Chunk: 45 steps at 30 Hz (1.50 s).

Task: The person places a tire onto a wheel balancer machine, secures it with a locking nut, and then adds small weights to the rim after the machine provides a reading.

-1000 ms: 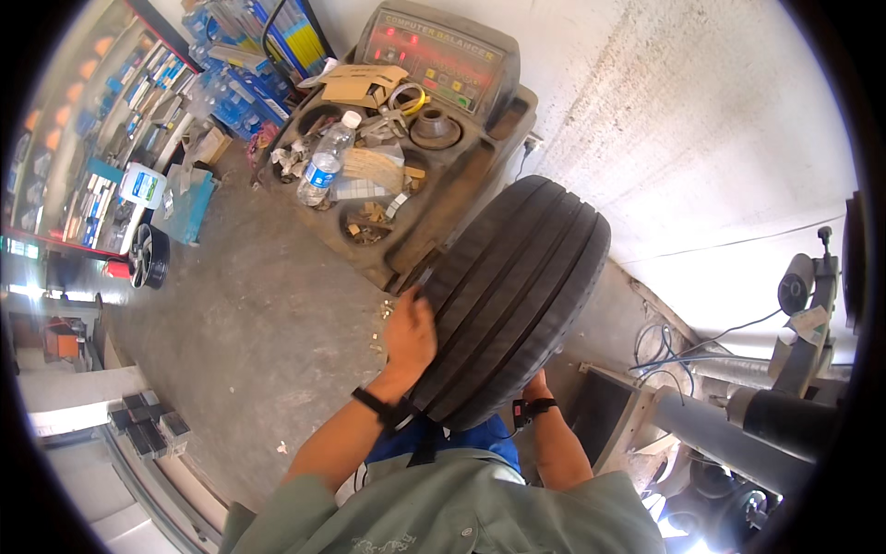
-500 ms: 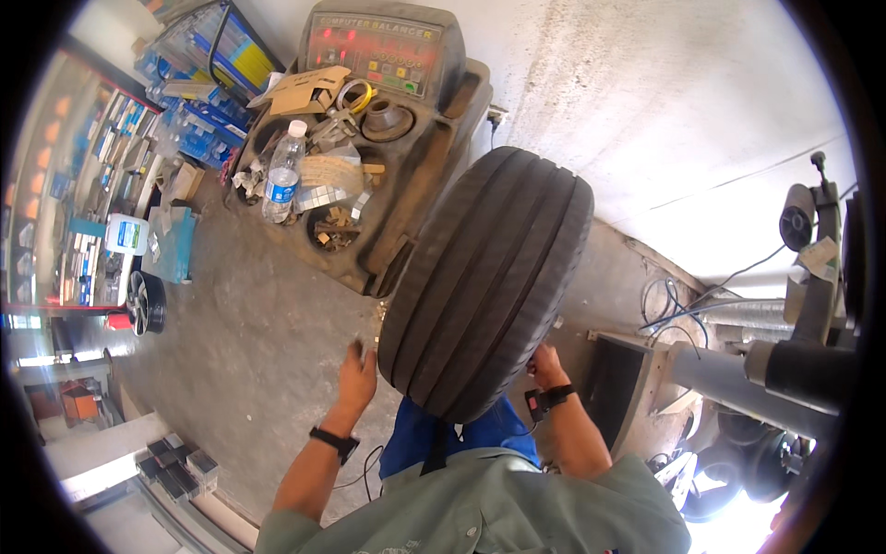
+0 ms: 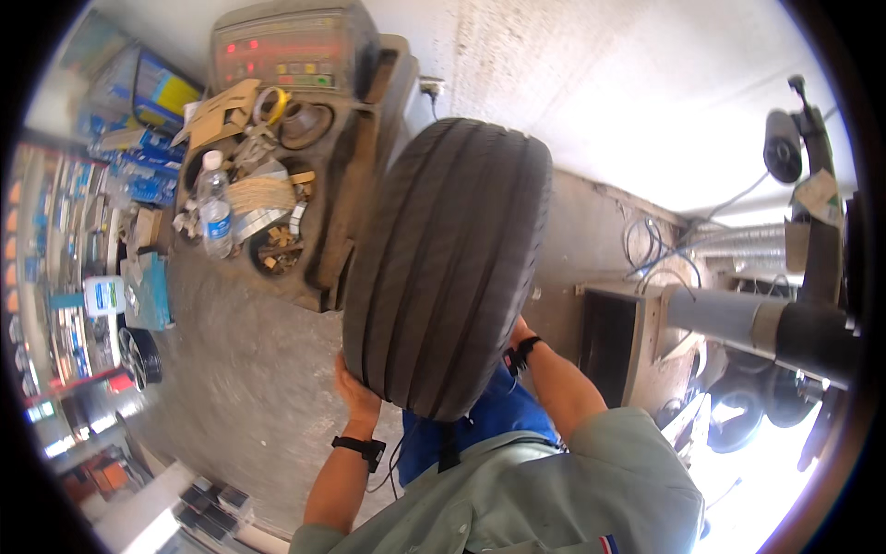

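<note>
A large black tire (image 3: 448, 268) stands upright before me, its grooved tread facing up, close along the wheel balancer's right side. My left hand (image 3: 357, 392) grips its lower left edge, thumb side against the sidewall and fingertips partly hidden. On the opposite side, my right hand (image 3: 522, 330) holds the tire's lower right flank; most of its fingers are hidden behind the rubber. Whether a rim sits inside the tire cannot be seen. Both wrists wear black bands.
The wheel balancer (image 3: 346, 198) carries a water bottle (image 3: 215, 208), tape rolls and small weights in its trays. Shelves (image 3: 65, 240) line the left, near a loose wheel (image 3: 140, 358). On the right stands a machine with a thick grey arm (image 3: 720, 309); cables (image 3: 651, 245) hang near the wall.
My left hand, formerly apart from the tire, is now against its left edge. My right hand has slid farther up its side. The view has turned, so the balancer appears farther left.
</note>
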Motion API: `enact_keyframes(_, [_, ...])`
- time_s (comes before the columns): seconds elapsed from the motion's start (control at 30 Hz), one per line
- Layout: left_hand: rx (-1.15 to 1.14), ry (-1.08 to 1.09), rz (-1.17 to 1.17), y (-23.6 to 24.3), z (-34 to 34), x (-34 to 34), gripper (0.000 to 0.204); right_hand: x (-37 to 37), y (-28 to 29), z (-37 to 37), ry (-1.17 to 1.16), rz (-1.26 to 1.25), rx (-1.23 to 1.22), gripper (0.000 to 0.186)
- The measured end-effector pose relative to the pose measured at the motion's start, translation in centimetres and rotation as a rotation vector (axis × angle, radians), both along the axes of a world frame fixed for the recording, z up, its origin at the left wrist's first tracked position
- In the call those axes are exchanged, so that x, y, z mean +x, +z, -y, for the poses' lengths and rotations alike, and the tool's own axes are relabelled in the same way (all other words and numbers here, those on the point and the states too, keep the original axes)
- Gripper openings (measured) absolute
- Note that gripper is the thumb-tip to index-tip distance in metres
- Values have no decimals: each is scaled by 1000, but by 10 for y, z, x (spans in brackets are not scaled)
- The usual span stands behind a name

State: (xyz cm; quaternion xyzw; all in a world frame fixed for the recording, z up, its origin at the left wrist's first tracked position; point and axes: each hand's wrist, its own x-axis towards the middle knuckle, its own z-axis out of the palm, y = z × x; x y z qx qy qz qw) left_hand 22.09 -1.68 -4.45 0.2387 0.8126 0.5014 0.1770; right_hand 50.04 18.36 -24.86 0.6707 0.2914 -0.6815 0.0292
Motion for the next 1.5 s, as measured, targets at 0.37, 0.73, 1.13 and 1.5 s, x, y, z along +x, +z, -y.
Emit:
enact_keyframes(0.37, [-182,-89,112,62,-29,-41,47,-4,142,-17,-71,-105,-31,28])
enact_keyframes(0.73, [-146,3,-262,-11,8,11,50,-7,44,-2,-77,-48,0,17])
enact_keyframes(1.13, [-81,121,140,69,-18,-24,51,2,104,-29,20,-273,-245,21])
enact_keyframes(1.5, [45,161,-118,14,-7,27,49,14,1,-10,-12,-315,-23,14])
